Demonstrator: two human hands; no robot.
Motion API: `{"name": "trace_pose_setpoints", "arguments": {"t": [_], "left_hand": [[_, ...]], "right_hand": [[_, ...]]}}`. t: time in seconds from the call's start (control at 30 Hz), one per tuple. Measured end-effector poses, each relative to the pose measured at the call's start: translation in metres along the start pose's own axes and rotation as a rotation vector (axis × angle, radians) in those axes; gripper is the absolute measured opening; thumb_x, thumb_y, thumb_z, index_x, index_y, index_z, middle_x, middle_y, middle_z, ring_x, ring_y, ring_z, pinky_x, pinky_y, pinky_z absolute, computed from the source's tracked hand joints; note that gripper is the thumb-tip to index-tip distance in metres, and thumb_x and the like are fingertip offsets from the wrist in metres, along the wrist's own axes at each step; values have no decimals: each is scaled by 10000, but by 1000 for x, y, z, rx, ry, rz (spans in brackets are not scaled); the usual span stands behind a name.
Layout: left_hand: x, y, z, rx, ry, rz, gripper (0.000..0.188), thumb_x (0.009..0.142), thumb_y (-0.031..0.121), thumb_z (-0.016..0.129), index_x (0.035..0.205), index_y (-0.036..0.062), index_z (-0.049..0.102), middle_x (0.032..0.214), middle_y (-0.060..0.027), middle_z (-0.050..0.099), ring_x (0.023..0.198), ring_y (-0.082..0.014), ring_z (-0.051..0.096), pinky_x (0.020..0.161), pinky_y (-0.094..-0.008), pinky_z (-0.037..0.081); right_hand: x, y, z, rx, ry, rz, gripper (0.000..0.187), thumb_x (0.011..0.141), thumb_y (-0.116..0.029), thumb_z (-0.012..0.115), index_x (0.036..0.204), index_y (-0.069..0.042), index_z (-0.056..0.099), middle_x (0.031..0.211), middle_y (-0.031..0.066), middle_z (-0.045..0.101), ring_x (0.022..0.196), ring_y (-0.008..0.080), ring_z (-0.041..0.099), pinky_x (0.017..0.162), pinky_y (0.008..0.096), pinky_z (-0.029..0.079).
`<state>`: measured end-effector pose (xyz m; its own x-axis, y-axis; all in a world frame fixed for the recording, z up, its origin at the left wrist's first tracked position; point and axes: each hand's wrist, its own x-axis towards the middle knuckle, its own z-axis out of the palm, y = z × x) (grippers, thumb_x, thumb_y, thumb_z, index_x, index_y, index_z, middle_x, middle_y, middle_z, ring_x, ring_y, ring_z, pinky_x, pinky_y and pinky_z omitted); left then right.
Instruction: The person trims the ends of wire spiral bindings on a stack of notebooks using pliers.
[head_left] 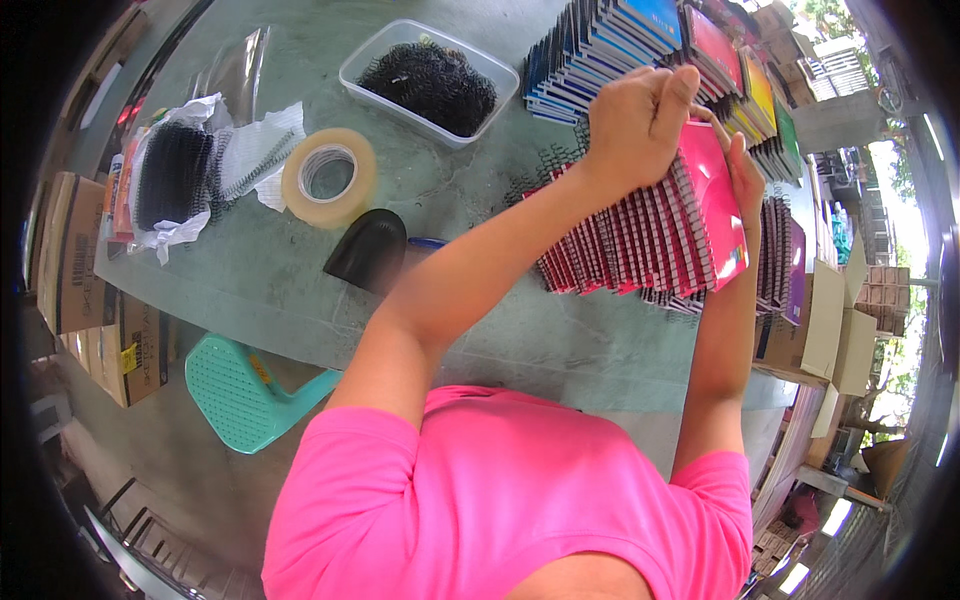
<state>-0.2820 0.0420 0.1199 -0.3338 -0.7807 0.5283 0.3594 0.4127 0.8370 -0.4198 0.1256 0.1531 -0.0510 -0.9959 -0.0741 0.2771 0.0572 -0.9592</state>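
Observation:
A row of pink spiral notebooks leans together on the table, their black wire coils facing left. My left hand is curled closed above the upper end of the row; whatever its fingers hold is hidden. Along the right edge of the front pink notebook lies my right hand, gripping it, with its fingers partly behind the cover. Loose black coils stick out just left of the row, beneath my left forearm.
Blue notebooks, red, yellow and green ones stand behind; purple notebooks stand at right. Leftward are a clear tub of black coils, a tape roll, a black rounded object and wrapped coils. A teal stool stands below.

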Motion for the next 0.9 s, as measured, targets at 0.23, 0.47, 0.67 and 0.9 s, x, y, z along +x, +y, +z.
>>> {"name": "trace_pose_setpoints", "arguments": {"t": [0.23,0.47,0.67,0.9], "left_hand": [[-5,-40,-36,-33,341,78,478,966,417,359,849,26,609,800,-104,626,774,-179,585,771,-349,439],[-151,-91,-74,79,-29,-671,308,913,301,546,793,18,571,721,-33,554,611,-66,515,495,-237,400],[-130,-71,-61,-155,-288,-806,350,860,331,624,905,-1,521,763,-74,571,610,-131,576,552,-278,503],[-156,-99,-81,-59,-389,-678,411,738,361,736,767,8,527,685,-71,577,600,-145,564,555,-296,454]], "right_hand": [[-1,-11,-25,57,120,171,732,888,-533,424,1334,38,325,1231,171,514,1064,246,555,915,359,455],[-34,53,-77,203,448,313,786,878,-582,399,1351,37,302,1254,178,501,1102,275,534,961,390,419],[-78,79,-75,245,532,279,793,874,-590,398,1349,38,308,1253,178,502,1110,278,529,970,394,409],[-113,86,-73,258,583,254,801,869,-600,397,1346,38,315,1253,177,504,1119,281,523,982,399,398]]}}
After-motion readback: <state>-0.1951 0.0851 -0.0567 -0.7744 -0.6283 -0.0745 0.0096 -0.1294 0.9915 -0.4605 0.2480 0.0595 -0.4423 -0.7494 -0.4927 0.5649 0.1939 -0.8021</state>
